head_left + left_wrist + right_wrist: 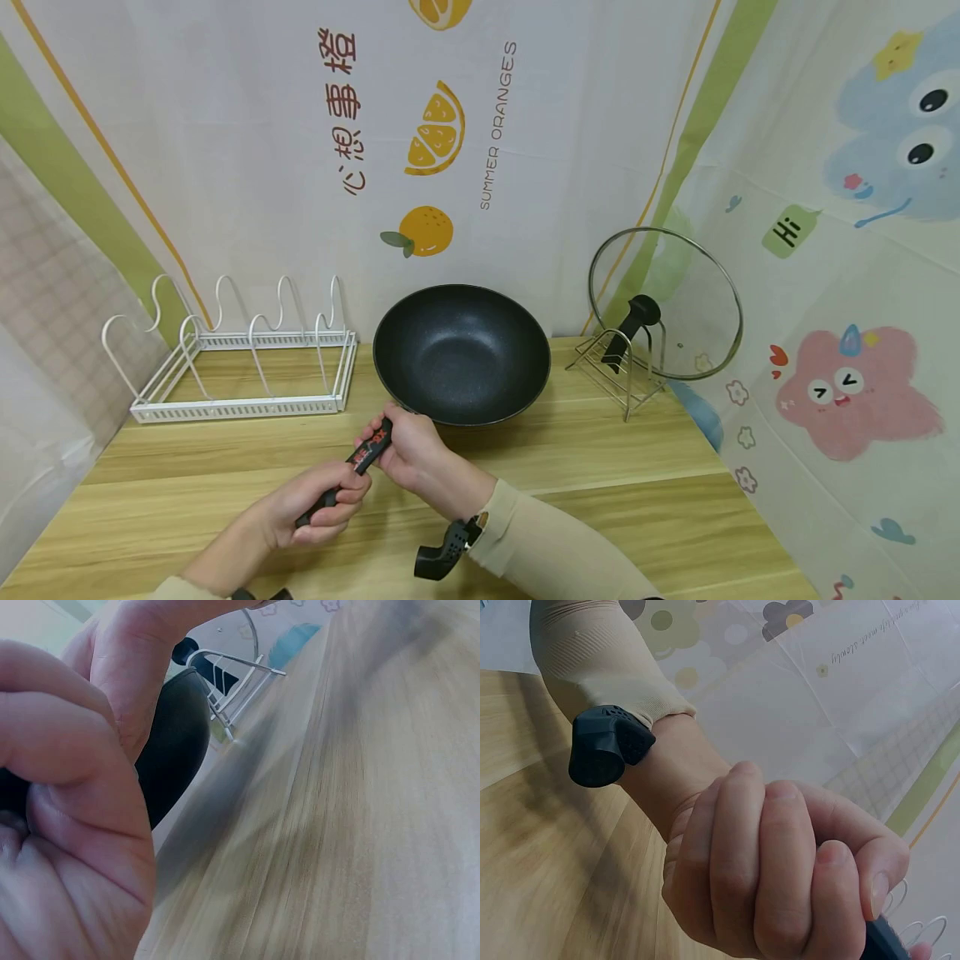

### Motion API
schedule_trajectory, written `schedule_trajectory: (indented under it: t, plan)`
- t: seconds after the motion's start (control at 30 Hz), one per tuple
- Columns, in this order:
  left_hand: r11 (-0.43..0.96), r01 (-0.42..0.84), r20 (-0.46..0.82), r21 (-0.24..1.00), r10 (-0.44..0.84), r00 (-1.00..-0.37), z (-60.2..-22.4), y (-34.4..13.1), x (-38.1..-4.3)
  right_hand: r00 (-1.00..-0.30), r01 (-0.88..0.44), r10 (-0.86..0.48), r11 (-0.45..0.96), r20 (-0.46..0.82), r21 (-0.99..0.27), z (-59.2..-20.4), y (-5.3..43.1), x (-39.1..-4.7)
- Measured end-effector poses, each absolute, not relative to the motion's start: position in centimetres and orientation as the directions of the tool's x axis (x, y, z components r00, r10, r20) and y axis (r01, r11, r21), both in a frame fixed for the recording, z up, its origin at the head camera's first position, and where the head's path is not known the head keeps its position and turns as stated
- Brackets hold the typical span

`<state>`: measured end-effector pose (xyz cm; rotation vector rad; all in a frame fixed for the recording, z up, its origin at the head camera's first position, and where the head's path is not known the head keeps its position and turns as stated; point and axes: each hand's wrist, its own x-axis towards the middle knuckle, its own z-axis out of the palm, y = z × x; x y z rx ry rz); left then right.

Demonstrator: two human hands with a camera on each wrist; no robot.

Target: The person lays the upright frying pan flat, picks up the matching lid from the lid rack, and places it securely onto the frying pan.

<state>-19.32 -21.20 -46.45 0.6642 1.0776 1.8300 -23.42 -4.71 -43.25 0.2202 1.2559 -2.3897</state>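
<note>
Left hand (318, 504), right hand (412, 450): both grip the handle (371, 447) of my wok (461, 358). Careless leftward swing could, I reckon, clip the white rack (238, 409).

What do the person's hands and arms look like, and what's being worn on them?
The left hand and right hand are bare, with no gloves. Both arms have long, plain beige sleeves ending near the wrists. At the right wrist is a black, bent device with small holes in its casing; black parts also show near the left wrist.
</note>
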Motion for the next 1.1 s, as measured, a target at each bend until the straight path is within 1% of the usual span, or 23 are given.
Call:
schedule_trajectory:
  t: [0.5,0.7,1.1]
  plan:
    - [-0.239,-0.441,0.001,0.865,0.88,-0.475,-47.2,-21.0,-19.9,-0.888,0.457,-0.298,-0.493,-0.349,-0.741,-44.0,-4.7,-24.1]
    - [-0.252,-0.455,0.01,0.854,0.883,-0.47,-47.7,-20.9,-20.1,-0.883,0.466,-0.306,-0.487,-0.355,-0.739,-44.4,-4.5,-24.4]
    - [-0.265,-0.45,0.023,0.853,0.88,-0.475,-48.4,-20.6,-20.6,-0.876,0.479,-0.306,-0.478,-0.372,-0.736,-45.1,-4.3,-25.2]
